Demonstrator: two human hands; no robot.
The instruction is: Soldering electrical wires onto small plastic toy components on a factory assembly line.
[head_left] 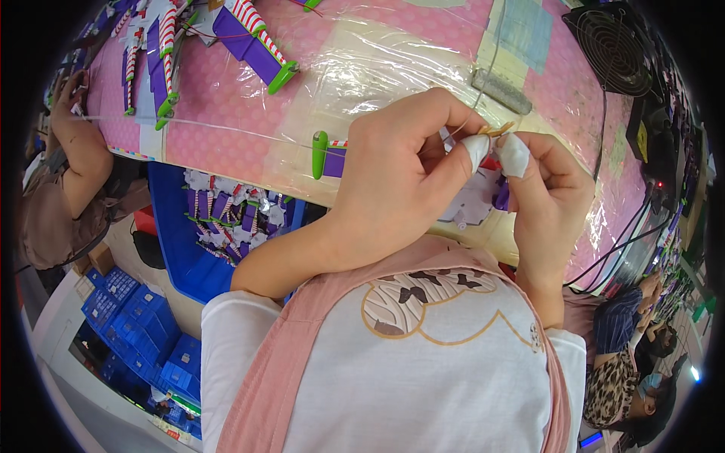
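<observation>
My left hand is closed in a pinch, its thumb tip wrapped in white. A thin grey wire runs down to its fingertips. Against it my right hand also pinches, with a white-wrapped thumb. A small tan, strand-like piece sticks out where the fingertips meet; what exactly the right fingers hold is hidden. Below the hands lies a white and purple toy part, mostly covered. Its striped limb with a green end shows left of my left hand.
Several purple, striped toy parts lie at the far left of the pink table. A grey roller-like piece is beyond my hands; a black fan stands far right. A blue bin of toy parts stands at left. Co-workers sit on both sides.
</observation>
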